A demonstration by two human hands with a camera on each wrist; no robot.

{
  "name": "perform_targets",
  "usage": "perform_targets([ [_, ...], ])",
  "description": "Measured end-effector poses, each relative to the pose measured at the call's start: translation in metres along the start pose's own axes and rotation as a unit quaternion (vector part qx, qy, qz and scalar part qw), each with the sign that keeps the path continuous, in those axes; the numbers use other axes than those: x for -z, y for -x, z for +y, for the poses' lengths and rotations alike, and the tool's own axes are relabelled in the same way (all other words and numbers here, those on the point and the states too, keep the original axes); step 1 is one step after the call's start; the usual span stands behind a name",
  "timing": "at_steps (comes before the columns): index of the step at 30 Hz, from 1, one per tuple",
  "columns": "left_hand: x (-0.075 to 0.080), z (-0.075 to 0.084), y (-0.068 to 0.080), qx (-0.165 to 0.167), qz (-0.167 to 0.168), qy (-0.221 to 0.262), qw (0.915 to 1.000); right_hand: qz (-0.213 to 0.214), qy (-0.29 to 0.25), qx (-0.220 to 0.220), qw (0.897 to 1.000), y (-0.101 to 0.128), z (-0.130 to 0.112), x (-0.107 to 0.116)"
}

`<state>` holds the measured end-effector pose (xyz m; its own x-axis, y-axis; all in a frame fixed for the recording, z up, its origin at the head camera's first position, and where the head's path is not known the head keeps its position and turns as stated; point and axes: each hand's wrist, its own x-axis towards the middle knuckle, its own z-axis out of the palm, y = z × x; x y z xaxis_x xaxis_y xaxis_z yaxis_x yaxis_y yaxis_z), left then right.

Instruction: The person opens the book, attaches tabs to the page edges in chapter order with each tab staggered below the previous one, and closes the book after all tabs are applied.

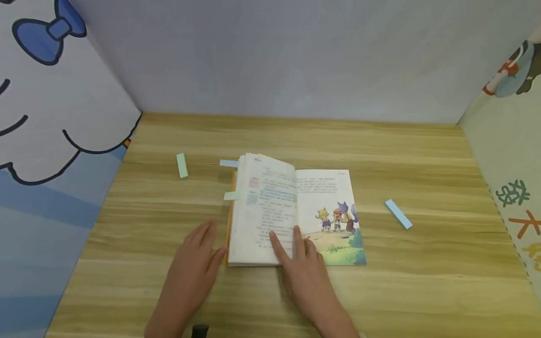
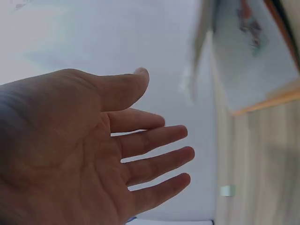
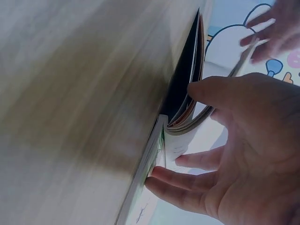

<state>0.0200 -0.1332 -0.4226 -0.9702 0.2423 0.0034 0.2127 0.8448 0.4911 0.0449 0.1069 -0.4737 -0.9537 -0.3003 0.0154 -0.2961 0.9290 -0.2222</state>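
Note:
An open book [image 1: 270, 211] lies on the wooden table, text on its left page and a cartoon of animals on its right page [image 1: 334, 234]. From its left edge stick a pale blue tab [image 1: 228, 163] and a pale green tab [image 1: 232, 195]. My left hand [image 1: 192, 267] is beside the lower left edge, fingers extended and holding nothing; the left wrist view shows its bare palm [image 2: 79, 159]. My right hand [image 1: 306, 277] rests its spread fingers on the pages near the fold. In the right wrist view its thumb [image 3: 206, 91] is by the book's bottom edge.
A pale green strip [image 1: 182, 165] lies on the table left of the book, and a light blue strip [image 1: 398, 214] lies to the right. A plain pale wall [image 1: 296, 61] stands behind the table, with cartoon-printed panels at both sides. A small black object [image 1: 200, 331] shows at the front edge.

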Motion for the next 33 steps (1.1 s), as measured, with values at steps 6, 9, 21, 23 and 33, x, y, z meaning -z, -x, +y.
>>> perform_targets([
  [6, 0.005, 0.015, 0.003, -0.026, 0.012, 0.058, 0.9979, 0.008, 0.039, 0.006, 0.999, 0.002, -0.004, -0.005],
  [9, -0.003, 0.021, -0.001, -0.055, 0.005, 0.066, 0.9963, 0.009, 0.056, 0.010, 0.998, 0.002, -0.007, -0.007],
  [21, -0.042, 0.025, -0.026, -0.044, -0.071, 0.053, 0.9951, -0.016, 0.085, 0.016, 0.996, 0.004, -0.010, -0.010],
  [23, -0.047, 0.022, -0.028, -0.032, -0.095, 0.049, 0.9938, -0.021, 0.081, 0.015, 0.996, 0.005, -0.010, -0.010],
  [33, -0.058, 0.013, -0.031, -0.016, -0.116, 0.048, 0.9920, -0.016, 0.060, 0.018, 0.998, 0.006, -0.008, -0.011],
])
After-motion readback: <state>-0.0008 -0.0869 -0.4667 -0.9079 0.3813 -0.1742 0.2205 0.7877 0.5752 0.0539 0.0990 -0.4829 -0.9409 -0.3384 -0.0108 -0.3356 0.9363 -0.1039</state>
